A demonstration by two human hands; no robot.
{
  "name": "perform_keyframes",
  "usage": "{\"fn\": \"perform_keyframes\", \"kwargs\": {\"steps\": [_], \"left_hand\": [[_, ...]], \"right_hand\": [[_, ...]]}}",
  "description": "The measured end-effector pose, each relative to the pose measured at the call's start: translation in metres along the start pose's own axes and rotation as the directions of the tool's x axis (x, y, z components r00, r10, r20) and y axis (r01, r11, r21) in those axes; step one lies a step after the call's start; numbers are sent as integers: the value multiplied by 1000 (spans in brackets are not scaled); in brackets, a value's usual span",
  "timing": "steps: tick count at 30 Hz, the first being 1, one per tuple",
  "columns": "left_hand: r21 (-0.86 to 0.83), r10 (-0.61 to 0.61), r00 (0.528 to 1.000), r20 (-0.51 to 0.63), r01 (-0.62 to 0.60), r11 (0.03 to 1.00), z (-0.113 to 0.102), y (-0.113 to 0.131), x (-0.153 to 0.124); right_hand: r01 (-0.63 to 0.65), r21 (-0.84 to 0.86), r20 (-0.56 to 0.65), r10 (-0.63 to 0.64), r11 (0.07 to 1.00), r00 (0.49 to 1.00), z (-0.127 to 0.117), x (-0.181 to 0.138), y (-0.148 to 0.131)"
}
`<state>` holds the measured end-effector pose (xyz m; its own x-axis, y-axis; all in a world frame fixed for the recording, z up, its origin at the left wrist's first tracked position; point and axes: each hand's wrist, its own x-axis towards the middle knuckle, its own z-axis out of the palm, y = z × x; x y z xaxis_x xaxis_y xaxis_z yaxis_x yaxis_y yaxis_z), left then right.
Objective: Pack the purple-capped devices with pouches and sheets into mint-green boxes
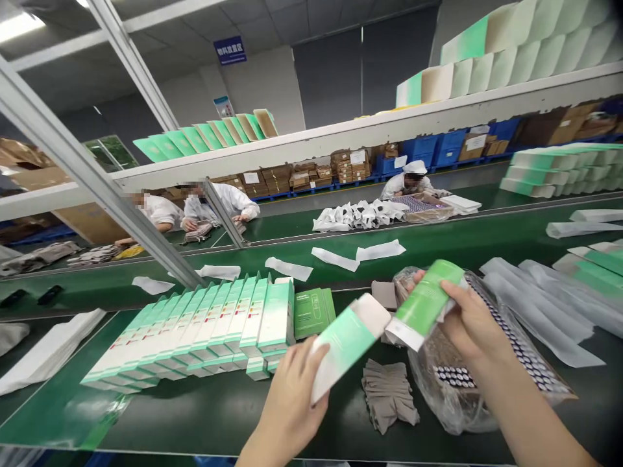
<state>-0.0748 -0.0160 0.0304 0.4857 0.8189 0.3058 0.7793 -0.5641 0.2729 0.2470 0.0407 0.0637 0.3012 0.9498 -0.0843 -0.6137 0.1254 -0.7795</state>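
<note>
My left hand [291, 392] is wrapped round a small green and white carton [345, 347]. The carton is tilted, its open end up and to the right. My right hand [472, 321] grips a curved green leaflet [422, 299] with something white along its lower end, just right of the carton's mouth; what lies inside the leaflet's curve is hidden. Below the two, a stack of folded grey pouches [388, 394] lies on the bench. Left of the carton is a pile of green leaflets [314, 312], beside rows of green and white cartons [214, 324].
A plastic-lined box of batteries [455, 405] stands under my right forearm. White sleeves [540, 305] lie to the right. Several more sleeves [335, 258] rest on the conveyor behind. Open cartons [209, 135] line the overhead shelf [335, 136]. Co-workers [221, 201] sit across the line.
</note>
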Motion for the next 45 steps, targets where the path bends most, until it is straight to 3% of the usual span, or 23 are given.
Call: {"fn": "perform_keyframes", "kwargs": {"steps": [6, 11, 14, 16, 20, 23, 25, 28, 30, 35, 38, 40, 42, 44, 45], "left_hand": [[-87, 77, 997, 11, -76, 993, 16, 14, -8], [-140, 65, 997, -49, -71, 988, 26, 9, -3], [-172, 16, 996, -83, -31, 985, 35, 10, -1], [-172, -17, 991, -133, -6, 985, 44, 12, 0], [-151, -35, 971, -238, -2, 988, 66, 16, 0], [-155, -47, 951, -305, -1, 988, 80, 15, -1], [-179, -133, 938, -320, 79, 981, 87, 14, -2], [-272, -316, 890, -330, 231, 934, 98, 11, -1], [-328, -381, 844, -377, 263, 907, 109, 11, 0], [-359, -433, 739, -516, 272, 893, 141, 11, -3], [-483, -477, 694, -539, 209, 850, 142, 3, -8], [-658, -496, 729, -473, 82, 748, 131, -7, -10], [-831, -480, 814, -326, -4, 557, 113, -21, -9], [-918, -412, 903, -118, 60, 393, 95, -34, -6], [-931, -352, 935, -32, 100, 350, 87, -39, -4]], "right_hand": [[-109, -128, 83, 120, 986, 989, 6, 31, 22], [30, -102, 128, -16, 994, 992, 2, 35, 47], [81, -195, 155, -51, 978, 987, 4, 23, 59], [81, -353, 169, -22, 932, 985, 7, 10, 65], [121, -653, 217, 32, 748, 976, 13, -11, 65], [226, -752, 258, -38, 620, 965, 18, -23, 62], [378, -768, 374, -117, 518, 920, 23, -33, 65], [669, -651, 656, -178, 359, 734, 34, -48, 74], [767, -584, 762, -146, 266, 630, 41, -55, 81], [793, -609, 793, -34, -3, 608, 52, -62, 89], [820, -557, 828, -20, -129, 560, 59, -68, 92], [848, -496, 861, 26, -186, 509, 68, -73, 93], [879, -427, 886, 98, -215, 454, 79, -76, 93], [914, -370, 903, 169, -167, 396, 85, -76, 86], [930, -354, 908, 202, -95, 366, 83, -74, 81]]}}
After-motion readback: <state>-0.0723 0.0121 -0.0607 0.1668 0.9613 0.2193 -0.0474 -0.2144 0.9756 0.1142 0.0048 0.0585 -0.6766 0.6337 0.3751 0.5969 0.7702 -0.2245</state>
